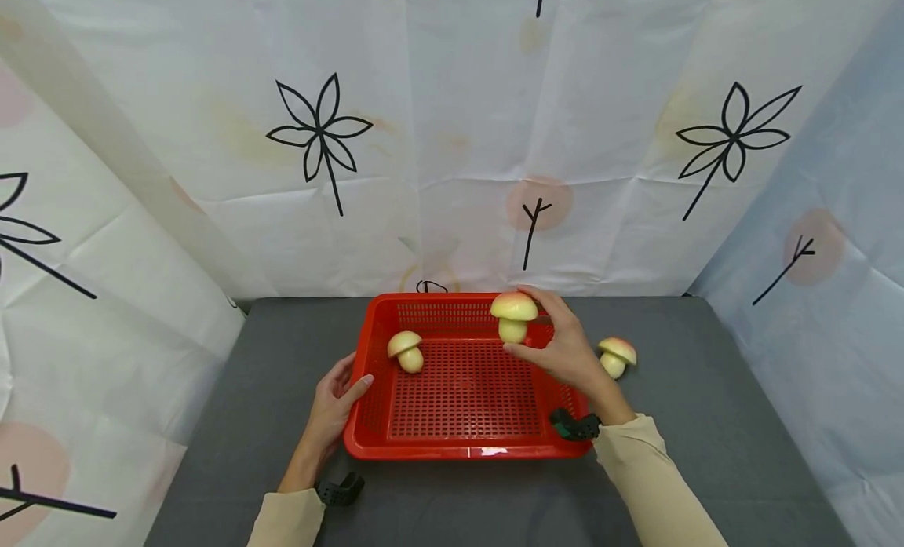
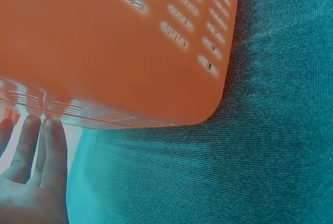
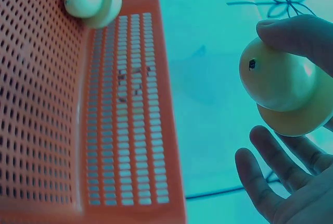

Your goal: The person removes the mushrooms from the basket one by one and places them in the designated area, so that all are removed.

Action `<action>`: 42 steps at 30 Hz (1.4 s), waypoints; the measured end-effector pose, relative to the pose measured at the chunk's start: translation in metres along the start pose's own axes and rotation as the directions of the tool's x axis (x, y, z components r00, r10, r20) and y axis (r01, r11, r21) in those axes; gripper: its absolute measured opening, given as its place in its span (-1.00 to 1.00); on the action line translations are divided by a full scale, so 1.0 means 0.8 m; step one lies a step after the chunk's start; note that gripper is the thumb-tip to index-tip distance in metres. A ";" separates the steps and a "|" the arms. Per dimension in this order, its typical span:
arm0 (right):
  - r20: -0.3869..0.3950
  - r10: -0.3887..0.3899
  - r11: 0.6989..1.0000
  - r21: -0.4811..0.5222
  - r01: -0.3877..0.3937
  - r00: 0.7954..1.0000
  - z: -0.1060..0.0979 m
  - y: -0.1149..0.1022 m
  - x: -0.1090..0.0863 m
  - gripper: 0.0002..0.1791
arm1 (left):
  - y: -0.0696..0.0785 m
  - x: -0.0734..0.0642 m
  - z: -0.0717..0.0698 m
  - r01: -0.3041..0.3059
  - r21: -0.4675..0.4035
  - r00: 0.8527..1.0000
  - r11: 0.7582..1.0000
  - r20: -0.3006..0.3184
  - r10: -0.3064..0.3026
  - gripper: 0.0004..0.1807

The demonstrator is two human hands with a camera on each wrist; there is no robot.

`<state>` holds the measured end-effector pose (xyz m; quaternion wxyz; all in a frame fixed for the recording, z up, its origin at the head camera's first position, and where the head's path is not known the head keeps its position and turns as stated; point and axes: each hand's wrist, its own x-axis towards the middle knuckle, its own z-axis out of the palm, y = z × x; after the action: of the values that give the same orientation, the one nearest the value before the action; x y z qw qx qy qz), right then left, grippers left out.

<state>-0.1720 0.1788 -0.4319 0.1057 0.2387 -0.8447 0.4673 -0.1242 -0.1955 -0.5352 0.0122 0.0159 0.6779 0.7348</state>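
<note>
Currently, right hand point(image 1: 563, 347) pinches a yellow mushroom point(image 1: 513, 310) between thumb and fingers, stem down, raised clear of the red basket point(image 1: 424, 451); left hand point(image 1: 329, 410), fingers clamped on basket rim. Advisable: even pinch, basket braced.

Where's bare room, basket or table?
Free: basket floor right of the inside mushroom; table before basket, between the sleeves, and right of the outside mushroom. Crowded: left rim, by left hand; back right, by right hand and held mushroom.
</note>
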 end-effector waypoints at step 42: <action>-0.244 0.266 0.936 -0.164 -0.310 0.933 -0.148 0.103 -0.115 -0.05 | 0.002 -0.002 0.001 0.009 -0.011 1.000 1.000 0.005 -0.009 -0.36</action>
<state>-0.1395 0.3431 -0.4656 0.1510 0.0471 -0.8965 0.4138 -0.1226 -0.1948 -0.5332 0.0173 0.0145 0.6738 0.7385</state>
